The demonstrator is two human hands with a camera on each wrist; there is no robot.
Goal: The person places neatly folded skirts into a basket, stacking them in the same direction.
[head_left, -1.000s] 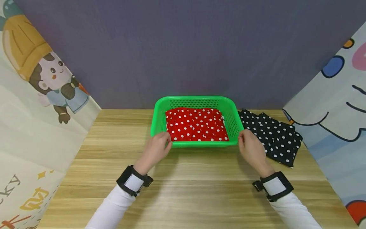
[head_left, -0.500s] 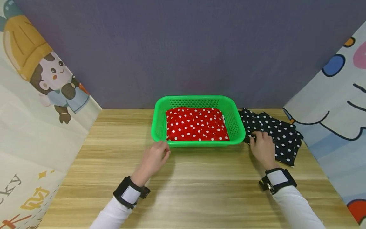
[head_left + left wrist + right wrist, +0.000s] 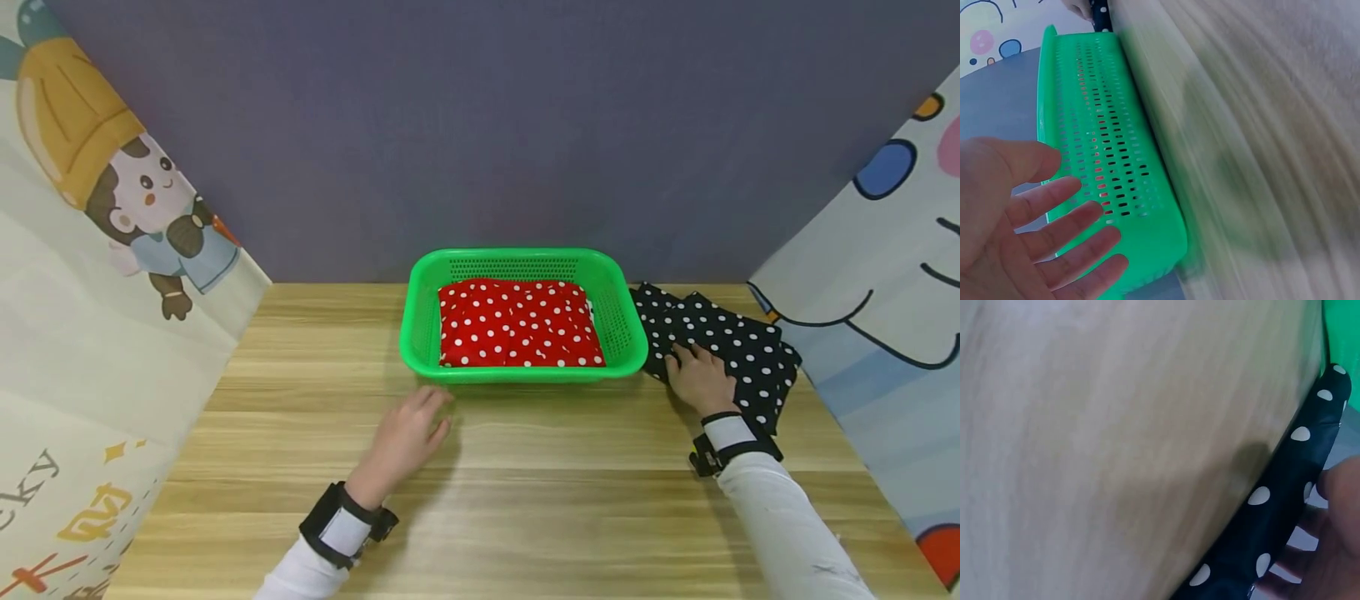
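Observation:
In the head view, a green perforated plastic basket [image 3: 525, 376] stands on the table with a folded red cloth with white dots [image 3: 517, 325] inside it. My left hand [image 3: 401, 437] hovers in front of the basket's near left corner; in the left wrist view its fingers [image 3: 1069, 219] are spread and hold nothing. To the right of the basket lie overlapping folded black cloths with white dots [image 3: 750, 342]. Over their near left part is my right hand [image 3: 703, 383], its fingers extended across the fabric. The right wrist view shows the black cloth's edge [image 3: 1279, 487] beside that hand's fingers.
The wood-grain table [image 3: 525, 500] runs up to a dark grey back panel [image 3: 510, 125]. Printed cartoon sheets flank it, the left sheet [image 3: 90, 333] and the right sheet [image 3: 877, 400]. The black cloths touch or nearly touch the basket's right side.
My right hand has left the basket's right front corner and moved right onto the black cloths. My left hand has drawn back from the rim and its fingers have loosened.

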